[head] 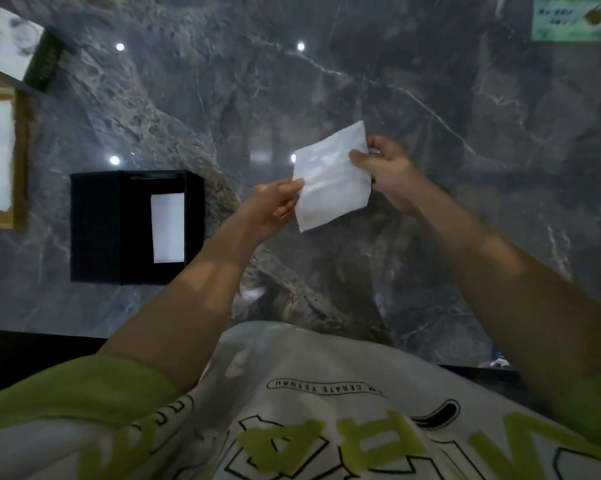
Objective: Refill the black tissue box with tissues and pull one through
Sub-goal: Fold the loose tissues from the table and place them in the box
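Observation:
A white pack of tissues (330, 178) hangs in the air above the dark marble table, tilted. My left hand (275, 206) pinches its lower left edge. My right hand (385, 171) grips its upper right corner. The black tissue box (98, 226) lies on the table to the left of both hands, well apart from them. A white rectangle (167, 227) shows on the box's right half; whether it is an opening or a sheet I cannot tell.
A wooden tray (20, 157) with white paper sits at the left edge. A white and dark green box (22, 50) lies at the far left corner. A green card (569, 19) is at the far right. The table's front edge (42, 332) runs close to my body.

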The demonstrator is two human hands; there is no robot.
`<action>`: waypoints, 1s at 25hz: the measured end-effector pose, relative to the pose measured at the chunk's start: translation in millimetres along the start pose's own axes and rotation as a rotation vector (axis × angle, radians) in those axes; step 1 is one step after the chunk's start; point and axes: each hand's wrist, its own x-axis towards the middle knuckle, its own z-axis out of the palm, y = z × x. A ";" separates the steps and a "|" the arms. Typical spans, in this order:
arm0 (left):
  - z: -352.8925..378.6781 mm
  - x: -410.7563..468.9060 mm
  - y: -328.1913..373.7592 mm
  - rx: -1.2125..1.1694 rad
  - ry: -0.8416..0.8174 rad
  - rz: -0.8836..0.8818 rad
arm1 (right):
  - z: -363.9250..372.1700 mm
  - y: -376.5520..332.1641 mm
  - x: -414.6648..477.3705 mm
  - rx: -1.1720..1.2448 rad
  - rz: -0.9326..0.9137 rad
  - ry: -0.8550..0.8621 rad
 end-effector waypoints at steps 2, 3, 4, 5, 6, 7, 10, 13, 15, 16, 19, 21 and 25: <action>-11.4 -12.1 -5.7 0.034 -0.055 0.009 | 9.5 1.2 -17.2 0.046 0.017 -0.023; -16.7 -18.7 -8.2 0.053 -0.047 0.008 | 14.5 2.0 -25.0 0.063 0.019 -0.037; -21.4 -25.0 -10.5 0.064 -0.033 0.012 | 19.1 2.4 -31.8 0.069 0.017 -0.051; -26.6 -32.4 -13.1 0.067 -0.031 0.026 | 24.3 3.2 -38.1 0.069 0.010 -0.062; -31.8 -39.9 -15.2 0.068 -0.035 0.039 | 29.8 4.2 -44.2 0.075 0.005 -0.070; -38.3 -45.8 -17.1 0.064 -0.039 0.052 | 34.7 6.2 -49.0 0.103 0.008 -0.081; -56.7 -64.5 -20.6 0.039 -0.043 0.119 | 47.2 11.2 -62.0 0.224 0.040 -0.180; -75.9 -80.9 -22.1 0.050 -0.056 0.215 | 56.5 13.2 -71.6 0.158 0.061 -0.285; -86.4 -88.8 -23.4 0.062 -0.062 0.261 | 62.6 12.5 -75.7 0.107 0.061 -0.314; -92.9 -92.0 -23.4 0.055 -0.065 0.277 | 68.2 10.8 -78.2 0.088 0.056 -0.318; -111.0 -98.7 -20.3 0.031 -0.083 0.310 | 86.5 2.4 -83.7 0.066 0.026 -0.293; -124.9 -101.1 -15.4 0.007 -0.119 0.318 | 101.7 -2.9 -87.2 0.094 0.012 -0.260; -164.0 -105.7 0.2 -0.069 -0.195 0.304 | 138.8 -7.6 -90.4 0.117 -0.013 -0.222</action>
